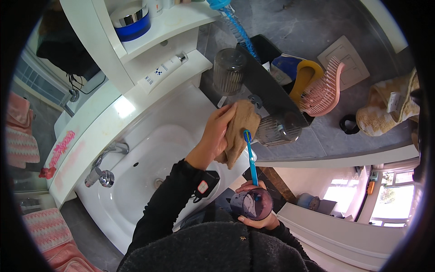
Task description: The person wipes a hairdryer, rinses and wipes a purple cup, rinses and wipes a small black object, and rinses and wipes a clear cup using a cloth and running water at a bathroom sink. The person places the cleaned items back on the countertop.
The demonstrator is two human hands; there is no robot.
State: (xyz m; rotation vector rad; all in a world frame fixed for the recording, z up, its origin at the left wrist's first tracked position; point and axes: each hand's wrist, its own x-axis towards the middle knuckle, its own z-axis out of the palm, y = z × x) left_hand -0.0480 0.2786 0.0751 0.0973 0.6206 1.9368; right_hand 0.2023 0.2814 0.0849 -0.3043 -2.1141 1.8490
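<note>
My left hand [213,136] is closed around a brown cloth [242,124], held up over the right side of the white sink [140,172]. Close to my body, my right hand [267,223] grips a dark purple see-through cup [244,205]. A blue toothbrush [251,163] stands tilted in that cup, its bristled head in front of the cloth's lower right edge. Beyond the cloth is a black wall rack [272,86]. One clear ribbed cup [229,75] sits upside down at the rack's left, and another ribbed cup [276,131] is beside the cloth.
A chrome faucet [106,167] rises at the sink's left. The white ledge bears a white tube [163,71], with a blue jar [131,22] on the shelf above. Pink comb [324,93] and yellow-handled item [306,79] stand in the rack. A patterned towel [385,106] hangs at right.
</note>
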